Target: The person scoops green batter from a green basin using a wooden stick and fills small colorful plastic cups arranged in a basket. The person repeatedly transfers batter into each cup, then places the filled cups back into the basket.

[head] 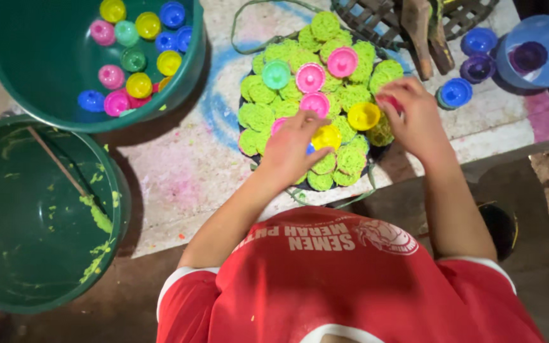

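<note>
My left hand (290, 149) pinches a yellow plastic cup mould (326, 136); right hand (414, 117) grips a pink one (390, 101). Risk: crumbly green cakes (351, 95) breaking under careless fingers.

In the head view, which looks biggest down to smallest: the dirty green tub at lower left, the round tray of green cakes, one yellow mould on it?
1. Green tub, though nearest the camera and cut off by the frame.
2. Tray of green cakes.
3. Yellow mould, clearly the smallest.
</note>
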